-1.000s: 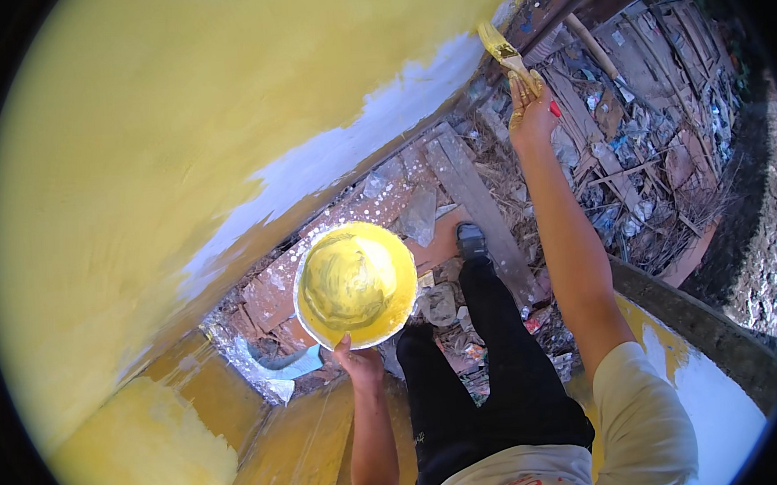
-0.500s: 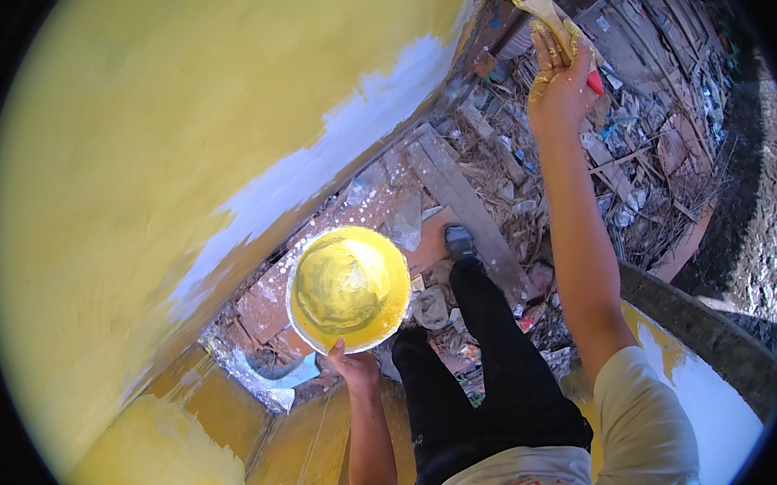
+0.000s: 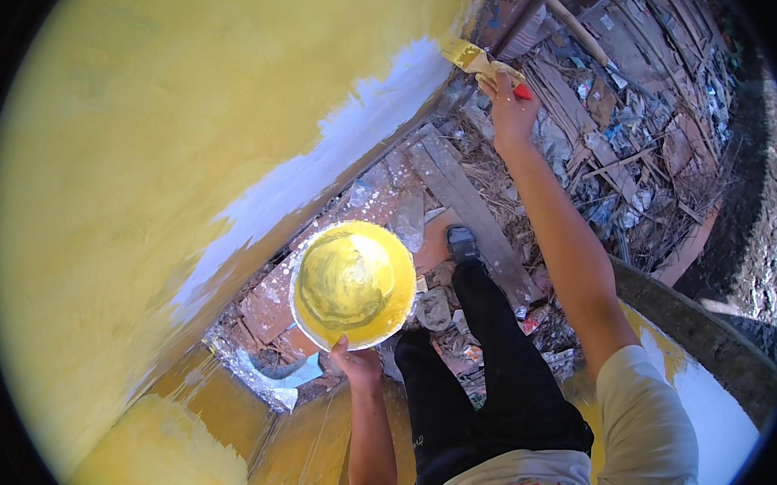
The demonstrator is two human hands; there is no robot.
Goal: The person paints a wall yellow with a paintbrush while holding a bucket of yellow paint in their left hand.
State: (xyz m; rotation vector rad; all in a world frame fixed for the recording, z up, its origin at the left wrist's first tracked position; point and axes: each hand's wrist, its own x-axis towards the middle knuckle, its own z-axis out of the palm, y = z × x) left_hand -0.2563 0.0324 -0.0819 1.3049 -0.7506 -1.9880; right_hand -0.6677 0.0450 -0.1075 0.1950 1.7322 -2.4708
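My right hand (image 3: 512, 113) is closed round the handle of a paintbrush (image 3: 477, 59), whose yellow-coated bristles meet the lower edge of the wall at the upper middle. The handle's tip is red, and yellow paint smears my fingers. Low in the middle, my left hand (image 3: 357, 364) grips the near rim of a round bucket (image 3: 353, 279), thumb over the edge. Yellow paint coats its inside. The wall (image 3: 223, 102) on the left is mostly yellow, with a pale bluish-white strip (image 3: 289, 182) along its lower part.
Rubble, plastic scraps and wooden planks (image 3: 470, 207) cover the ground around my feet. A curved light-blue piece (image 3: 294, 373) lies by the wall corner. A low concrete ledge (image 3: 700, 323) runs at the right, and a wooden pole (image 3: 578, 31) leans at the upper right.
My right hand has moved left and down with the paintbrush, bringing its bristles to the wall's lower edge beside the pale strip. The bucket has shifted slightly up and right.
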